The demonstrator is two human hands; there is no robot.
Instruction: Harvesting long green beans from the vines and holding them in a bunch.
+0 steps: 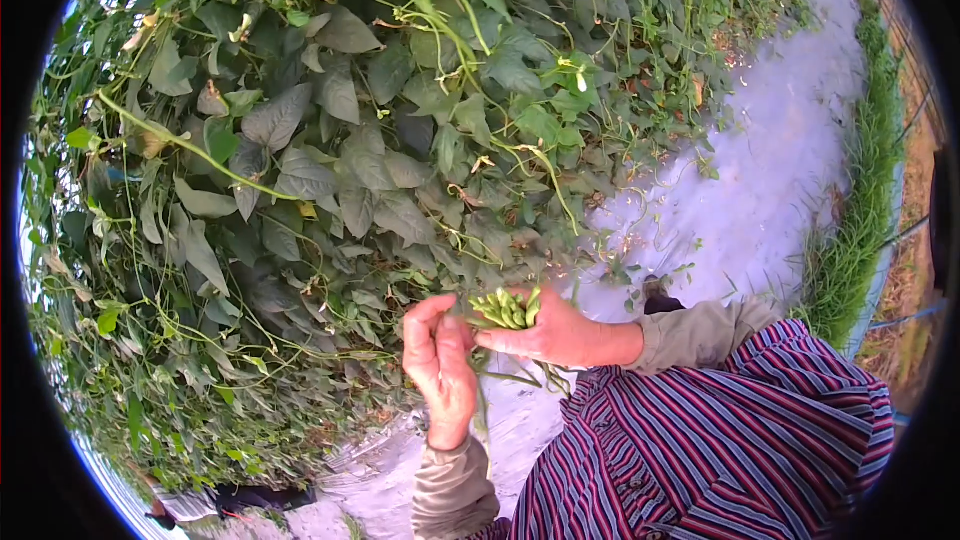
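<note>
A bunch of long green bean pods (506, 310) is gripped in my right hand (566, 330). Its cut ends are bundled at the top of the fist, and thin tails hang out below the palm. Close beside it, my left hand (442, 364) is raised with curled fingers, the thumb near the index finger. A thin green strand (484, 424) hangs just below and between the hands; whether the left fingers hold it is hidden. Both hands are in front of a dense wall of climbing bean vines (337, 165). One long pod (195, 150) hangs among the leaves at upper left.
Pale ground sheeting (750, 135) runs along the foot of the vines, with a grass strip (855, 240) beyond it. A dark shoe (661, 300) shows past my right sleeve. My striped garment (697, 442) fills the lower right. Dark cloth-like shapes (262, 499) lie at lower left, unclear.
</note>
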